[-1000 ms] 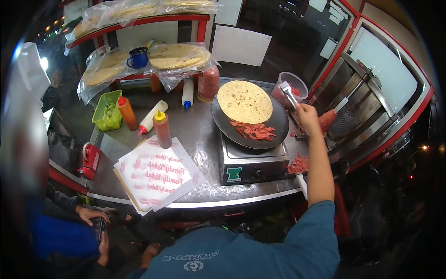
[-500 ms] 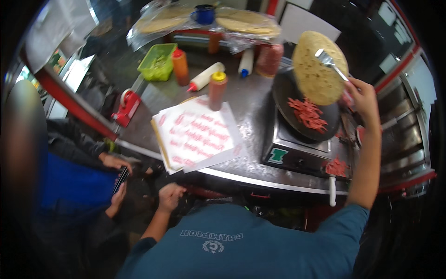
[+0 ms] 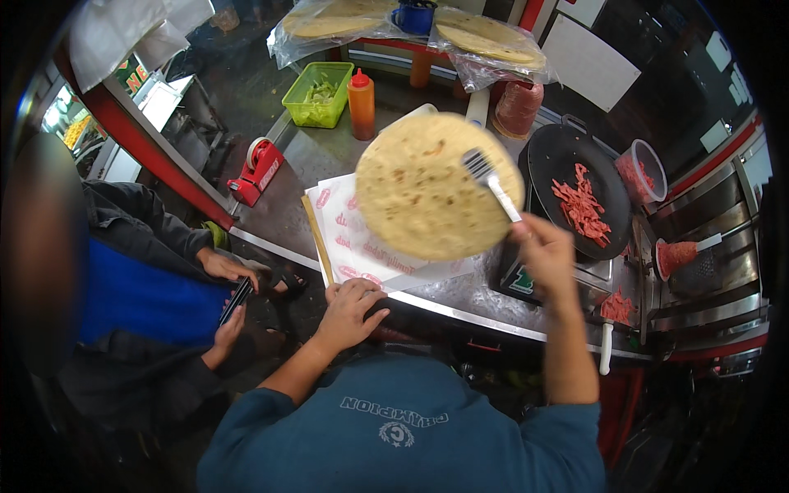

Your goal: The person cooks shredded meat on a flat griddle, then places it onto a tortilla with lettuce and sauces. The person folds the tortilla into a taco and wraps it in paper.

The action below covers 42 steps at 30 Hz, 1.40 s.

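A fork (image 3: 491,183) is gripped by its handle in my right hand (image 3: 546,253), which is closed round it. A large round flatbread (image 3: 427,193) with brown spots hangs on the fork over the paper stack, slightly blurred. The flatbread covers much of the printed white wrapping paper (image 3: 345,242) on the counter. My left hand (image 3: 352,312) lies at the near left corner of the paper, fingers apart, with nothing in it. To the right, reddish meat strips (image 3: 580,205) sit in a black pan (image 3: 546,168) on a burner (image 3: 534,275).
At the back are a green tub (image 3: 316,115), an orange squeeze bottle (image 3: 361,105) and bagged flatbreads (image 3: 485,41). A red tape dispenser (image 3: 256,172) stands left. A white-handled knife (image 3: 606,349) juts over the front edge. Another person (image 3: 156,287) holds a phone at left.
My right hand has carried the flatbread on the fork leftward from the pan to above the paper. My left hand has moved up to the paper's edge and its fingers have spread.
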Motion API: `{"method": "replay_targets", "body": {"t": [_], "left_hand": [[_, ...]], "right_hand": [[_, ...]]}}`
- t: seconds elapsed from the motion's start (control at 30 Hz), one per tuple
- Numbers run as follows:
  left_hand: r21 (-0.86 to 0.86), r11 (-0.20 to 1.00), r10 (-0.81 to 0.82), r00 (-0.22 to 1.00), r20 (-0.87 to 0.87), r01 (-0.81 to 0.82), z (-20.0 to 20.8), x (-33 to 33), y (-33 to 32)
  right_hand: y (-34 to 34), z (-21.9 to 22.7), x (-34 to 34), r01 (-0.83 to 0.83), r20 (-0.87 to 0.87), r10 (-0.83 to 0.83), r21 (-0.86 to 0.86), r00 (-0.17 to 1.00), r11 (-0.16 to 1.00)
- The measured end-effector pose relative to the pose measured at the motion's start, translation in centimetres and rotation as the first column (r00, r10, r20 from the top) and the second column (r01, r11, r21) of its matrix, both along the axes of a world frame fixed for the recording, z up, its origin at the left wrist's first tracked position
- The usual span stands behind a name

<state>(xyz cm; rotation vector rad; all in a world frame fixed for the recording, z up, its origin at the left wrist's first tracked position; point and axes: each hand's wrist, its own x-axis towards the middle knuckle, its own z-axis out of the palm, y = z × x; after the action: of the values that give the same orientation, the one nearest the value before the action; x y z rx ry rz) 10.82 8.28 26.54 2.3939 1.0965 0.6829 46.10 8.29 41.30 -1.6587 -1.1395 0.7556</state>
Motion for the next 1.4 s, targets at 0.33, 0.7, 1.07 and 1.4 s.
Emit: {"method": "replay_targets", "body": {"t": [0.33,0.7,1.07,1.4], "left_hand": [[-0.202,0.978,0.051,0.999,0.012,-0.048,3.4,-0.2,0.5],[-0.007,0.967,0.223,0.832,0.508,-0.255,6.0,16.0,23.8],[-0.103,0.986,0.164,0.875,0.456,-0.131,4.0,22.3,28.8],[-0.081,0.994,0.113,0.737,0.666,-0.079,7.0,20.7,22.6]], "right_hand": [[-2.9,-13.4,-3.9,-0.002,-0.433,-0.178,-0.383,0.884,0.924],[-4.5,-14.9,-5.3,0.008,-0.278,-0.126,-0.388,0.952,0.922],[-13.4,-0.3,5.3,0.241,0.303,-0.271,0.135,0.914,0.961],[-6.8,6.6,21.8,0.229,0.126,-0.193,-0.446,0.973,0.865]]}}
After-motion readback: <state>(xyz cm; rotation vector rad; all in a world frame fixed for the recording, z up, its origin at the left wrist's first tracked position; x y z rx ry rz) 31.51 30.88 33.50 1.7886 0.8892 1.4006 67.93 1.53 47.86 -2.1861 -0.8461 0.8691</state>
